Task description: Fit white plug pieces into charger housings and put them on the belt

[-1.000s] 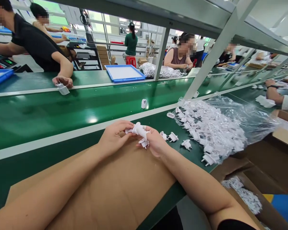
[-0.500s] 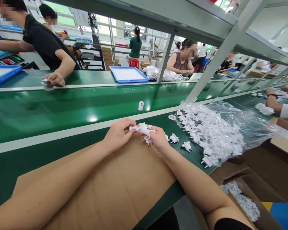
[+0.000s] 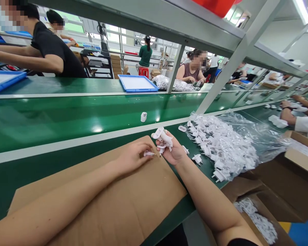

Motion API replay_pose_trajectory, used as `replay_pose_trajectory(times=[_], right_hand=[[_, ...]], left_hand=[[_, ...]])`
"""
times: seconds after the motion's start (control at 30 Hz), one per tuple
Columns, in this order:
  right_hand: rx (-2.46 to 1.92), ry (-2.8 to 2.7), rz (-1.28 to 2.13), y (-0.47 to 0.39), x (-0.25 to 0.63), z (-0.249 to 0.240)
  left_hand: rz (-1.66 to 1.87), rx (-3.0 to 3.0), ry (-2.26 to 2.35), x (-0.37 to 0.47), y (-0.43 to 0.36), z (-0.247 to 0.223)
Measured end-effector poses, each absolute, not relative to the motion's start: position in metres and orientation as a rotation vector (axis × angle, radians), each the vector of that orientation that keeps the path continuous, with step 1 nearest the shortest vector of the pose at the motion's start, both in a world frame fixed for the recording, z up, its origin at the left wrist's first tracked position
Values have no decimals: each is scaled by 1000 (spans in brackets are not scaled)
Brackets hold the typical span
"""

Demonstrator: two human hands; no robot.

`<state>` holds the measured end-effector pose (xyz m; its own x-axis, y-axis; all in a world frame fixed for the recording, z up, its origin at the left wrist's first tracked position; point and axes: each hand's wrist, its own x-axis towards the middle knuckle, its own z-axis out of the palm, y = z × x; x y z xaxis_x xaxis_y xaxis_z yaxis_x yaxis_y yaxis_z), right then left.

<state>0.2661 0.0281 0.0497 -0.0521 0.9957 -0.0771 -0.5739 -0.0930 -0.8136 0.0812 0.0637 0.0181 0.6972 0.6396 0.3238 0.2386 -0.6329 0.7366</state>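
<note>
Low over the brown cardboard sheet, my left hand has its fingers closed on a small white plug piece with metal pins. To its right, my right hand is raised and holds several white plug pieces bunched in its fingers, pins pointing down. A few loose white plug pieces lie on the green table just right of that hand. Beyond them a large pile of the same pieces spreads out of a clear plastic bag. One white block sits on the green belt.
A pale metal post slants up from the table behind the pile. Open cardboard boxes stand at the lower right. Across the belt are a blue-edged tray and a person in black. Another person's hands show at the far right.
My hands have moved apart; the left came down toward the cardboard with one piece, while the right turned upward with its bunch. The white block shifted left. The person in black withdrew a hand.
</note>
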Motion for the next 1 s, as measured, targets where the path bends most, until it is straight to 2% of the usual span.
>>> replay_pose_trajectory(times=[0.27, 0.4, 0.6, 0.8, 1.0], right_hand=[[-861, -636, 1519, 33, 268, 47], [-892, -586, 1532, 36, 267, 46], [-961, -605, 1519, 35, 266, 42], [-1038, -626, 1473, 36, 265, 39], [-1113, -671, 1501, 39, 265, 33]], left_hand=[[745, 2038, 559, 72, 67, 19], [903, 1959, 944, 78, 90, 30], [985, 1928, 1631, 74, 176, 35], [715, 1996, 1488, 73, 225, 22], [804, 1961, 1505, 70, 211, 17]])
